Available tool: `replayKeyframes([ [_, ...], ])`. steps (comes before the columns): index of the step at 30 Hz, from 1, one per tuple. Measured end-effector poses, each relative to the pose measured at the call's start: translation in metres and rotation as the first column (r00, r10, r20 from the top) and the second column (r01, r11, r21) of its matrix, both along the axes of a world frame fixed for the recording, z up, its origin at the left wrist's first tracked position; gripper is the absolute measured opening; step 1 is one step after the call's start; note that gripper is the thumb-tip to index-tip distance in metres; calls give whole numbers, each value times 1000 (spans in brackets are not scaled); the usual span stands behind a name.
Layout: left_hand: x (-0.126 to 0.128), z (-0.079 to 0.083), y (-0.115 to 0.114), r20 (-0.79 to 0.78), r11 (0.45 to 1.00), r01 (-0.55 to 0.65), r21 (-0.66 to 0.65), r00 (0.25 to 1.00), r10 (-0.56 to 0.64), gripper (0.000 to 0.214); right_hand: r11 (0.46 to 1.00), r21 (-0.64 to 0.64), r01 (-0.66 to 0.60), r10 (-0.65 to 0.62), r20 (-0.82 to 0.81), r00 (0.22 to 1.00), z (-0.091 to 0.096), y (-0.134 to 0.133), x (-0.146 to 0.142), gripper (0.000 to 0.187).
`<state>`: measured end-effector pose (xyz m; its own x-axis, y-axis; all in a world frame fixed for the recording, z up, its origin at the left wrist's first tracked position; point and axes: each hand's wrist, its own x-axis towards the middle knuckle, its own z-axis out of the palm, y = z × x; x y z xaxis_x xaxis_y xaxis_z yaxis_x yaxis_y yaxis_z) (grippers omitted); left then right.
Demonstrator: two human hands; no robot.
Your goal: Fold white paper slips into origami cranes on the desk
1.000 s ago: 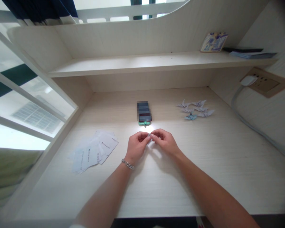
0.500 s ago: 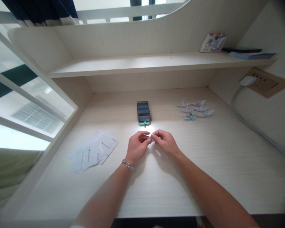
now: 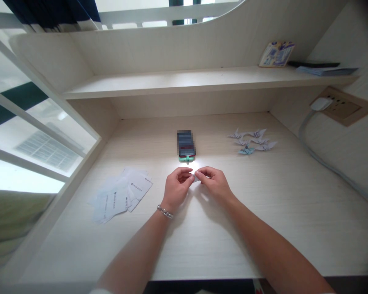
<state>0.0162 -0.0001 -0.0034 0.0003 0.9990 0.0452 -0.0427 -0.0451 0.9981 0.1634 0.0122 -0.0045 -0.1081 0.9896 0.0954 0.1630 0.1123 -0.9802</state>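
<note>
Pale wood-grain desk (image 3: 202, 253) fills most of the view, with a long shelf (image 3: 171, 84) above its back part; on the left side a dark blue curtain (image 3: 53, 14) hangs near the white bars, and a green cloth (image 3: 15, 224) lies lower. Near the middle of the desk the two bare hands meet; the left hand (image 3: 178, 185) has its fingers curled and its thumb pressing at a small piece of folded white paper (image 3: 196, 178); the right hand (image 3: 215, 183) pinches the same piece between thumb and fingertips, so it is situated between both hands, partly hidden by them; its exact shape I cannot tell. On the left wrist is a silver chain bracelet (image 3: 165, 211). Just beyond the hands lies a dark phone (image 3: 186, 143) with a green lower end; its screen is blurred. To the right of the phone is a group of white paper cranes (image 3: 265, 146), and one light blue crane (image 3: 247, 151) at their front; to the left of the hands some printed paper sheets (image 3: 115, 202) overlap each other. At the right wall a white plug (image 3: 321, 103) sits in a beige socket panel (image 3: 352, 112).
</note>
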Motion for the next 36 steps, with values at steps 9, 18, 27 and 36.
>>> replayKeyframes([
  [9, -5, -5, 5, 59, 999, 5, -45, 998, -2, 28, 999, -27, -30, 31, 44, 999, -2, 1, 2, 20],
  [18, -7, 1, 4, -189, 997, -12, 74, 982, 25, 20, 992, -77, -105, 98, -89, 991, -1, 1, 1, 23],
  [27, -4, -1, 6, -29, 985, -170, -8, 985, 169, 41, 999, -22, -46, 43, -132, 990, -5, 0, -3, 18],
  [36, -2, -11, 6, 98, 987, -24, -160, 994, 40, 29, 954, 269, 130, -157, 81, 984, -1, -9, -6, 13],
])
